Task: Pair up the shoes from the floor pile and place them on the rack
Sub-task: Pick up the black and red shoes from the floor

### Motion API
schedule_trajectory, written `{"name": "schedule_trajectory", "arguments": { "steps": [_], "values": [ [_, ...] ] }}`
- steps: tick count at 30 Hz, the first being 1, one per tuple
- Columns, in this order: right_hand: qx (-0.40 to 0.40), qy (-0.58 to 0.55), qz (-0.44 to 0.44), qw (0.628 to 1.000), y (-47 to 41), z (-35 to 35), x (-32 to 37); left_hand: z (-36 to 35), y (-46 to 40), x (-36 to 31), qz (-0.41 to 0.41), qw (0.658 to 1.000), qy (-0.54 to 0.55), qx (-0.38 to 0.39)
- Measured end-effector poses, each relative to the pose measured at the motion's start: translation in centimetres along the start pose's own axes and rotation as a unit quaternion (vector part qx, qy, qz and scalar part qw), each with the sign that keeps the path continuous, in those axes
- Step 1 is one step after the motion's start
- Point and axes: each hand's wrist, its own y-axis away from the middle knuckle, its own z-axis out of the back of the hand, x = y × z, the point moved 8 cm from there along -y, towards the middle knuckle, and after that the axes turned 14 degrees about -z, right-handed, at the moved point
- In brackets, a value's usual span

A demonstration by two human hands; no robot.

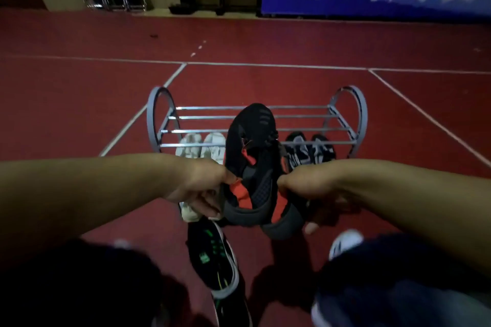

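Hands, left (202,188) & right (316,188), fingers clamped on black-red sneaker pair (255,167) at heels; light, soft uppers, stiff soles, likely easy onto rack (348,127).

A pair of black shoes with red panels (252,175) is held up side by side, toes pointing away, heels low, in front of the rack (255,124); the rack is grey metal with bar shelves and hooped ends, standing on the red floor; a white pair (203,147) sits on its lower shelf at left, a black-and-white pair (309,150) at right; a black shoe with green marks (215,260) lies on the floor nearer.
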Motion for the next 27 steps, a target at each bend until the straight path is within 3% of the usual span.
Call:
{"name": "schedule_trajectory", "arguments": {
  "steps": [4,7,15,19,24,26,27],
  "values": [
    [-0.021,-0.068,0.028,0.997,-1.4,3.1,4.9,5.8,-2.4,-3.9,-0.059,0.991,-0.010,-0.118],
    [-0.032,-0.127,0.064,0.989,-4.1,4.1,8.2,9.3,-4.7,-4.0,-0.109,0.969,0.041,-0.217],
    [-0.132,-0.150,0.094,0.975,-10.9,8.1,15.3,15.2,-8.6,-0.4,-0.083,0.892,0.228,-0.381],
    [-0.130,-0.185,0.076,0.971,-12.9,8.4,15.5,15.5,-9.8,3.3,-0.006,0.898,0.244,-0.366],
    [-0.044,-0.146,0.058,0.987,-12.5,5.0,15.2,15.0,-9.2,5.9,0.014,0.824,0.407,-0.395],
    [-0.046,-0.142,0.061,0.987,-11.9,4.4,14.9,13.3,-8.7,6.5,0.045,0.834,0.438,-0.333],
    [-0.058,-0.151,0.062,0.985,-11.9,4.6,14.8,12.5,-8.8,6.5,0.048,0.857,0.430,-0.281]
  ]
}}
